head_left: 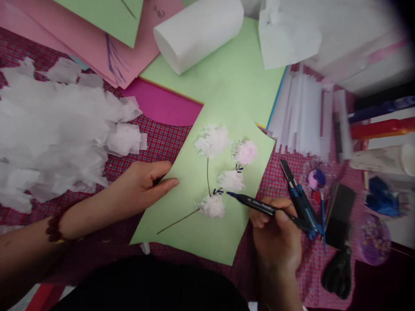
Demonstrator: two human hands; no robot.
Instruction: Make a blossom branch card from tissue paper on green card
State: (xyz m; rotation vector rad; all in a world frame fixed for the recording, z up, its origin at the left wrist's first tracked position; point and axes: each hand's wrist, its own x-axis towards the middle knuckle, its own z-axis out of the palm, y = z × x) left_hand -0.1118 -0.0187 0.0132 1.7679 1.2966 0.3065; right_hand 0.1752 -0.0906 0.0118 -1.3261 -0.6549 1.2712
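Note:
A light green paper sheet [181, 224] lies at an angle before me, with several white, fluffy paper flowers [212, 140] on it, one tinged pink. Thin brown stems [208, 177] and short dark blue strokes run between them. At the sheet's left edge, my left hand [145, 185] grips it, thumb on top and some fingers hidden. My right hand [275, 233] is closed around a black marker pen [259, 205]. The pen's blue tip points left over the sheet, close to the strokes between the flowers; whether it touches the paper I cannot tell.
White tissue pieces [58, 125] are heaped on the left. Pink sheets [142, 56], a white paper roll [201, 32] and a larger green sheet [246, 86] lie at the back. On the right are white strips [301, 112], a utility knife [300, 198] and black-handled scissors [339, 272].

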